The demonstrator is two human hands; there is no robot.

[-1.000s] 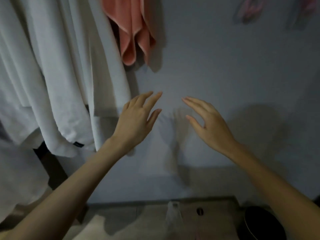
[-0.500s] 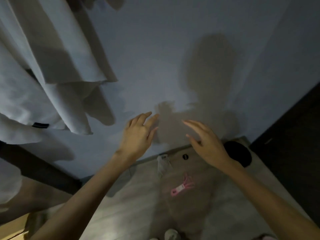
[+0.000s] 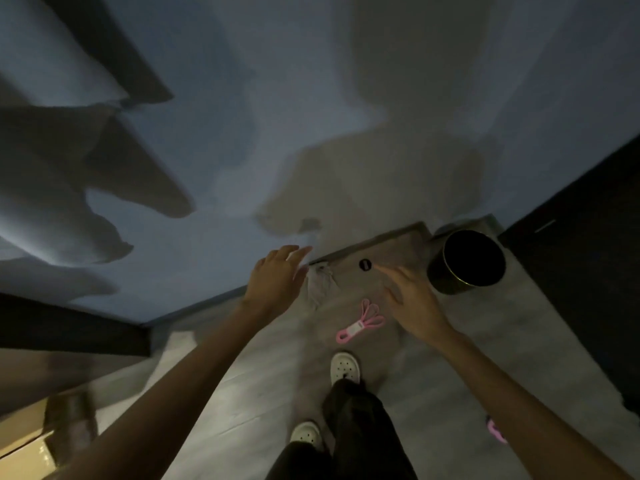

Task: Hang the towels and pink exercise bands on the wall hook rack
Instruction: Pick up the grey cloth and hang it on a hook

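Both hands were seen stretched forward and down over the floor [image 3: 450,393], empty and with the fingers spread. The left hand [image 3: 273,282] was held palm down near the base of the wall [image 3: 242,98], its fingertips reaching toward the skirting line. The right hand [image 3: 412,303] was held lower and to the right, fingers loosely extended, with nothing gripped.

A bundle of pink exercise bands [image 3: 360,322] was found lying on the floor between the two hands, just left of the right hand and apart from it. The loops were fanned toward the wall, and a pale label was wrapped round the middle of the bundle. A second pink item [image 3: 496,432] was partly visible at the right forearm's edge; it may have been another band, though too little was shown in the dim light to be sure.

A crumpled pale cloth [image 3: 320,285] was seen on the floor against the wall, just beside the left hand. A small dark round object [image 3: 365,264] lay beyond it. A dark cylindrical bin [image 3: 467,263] stood upright in the corner, to the right of the right hand. White towels [image 3: 52,64] hung at the upper left, blurred. Two white shoes [image 3: 344,368] and dark trousers [image 3: 360,427] were visible below.
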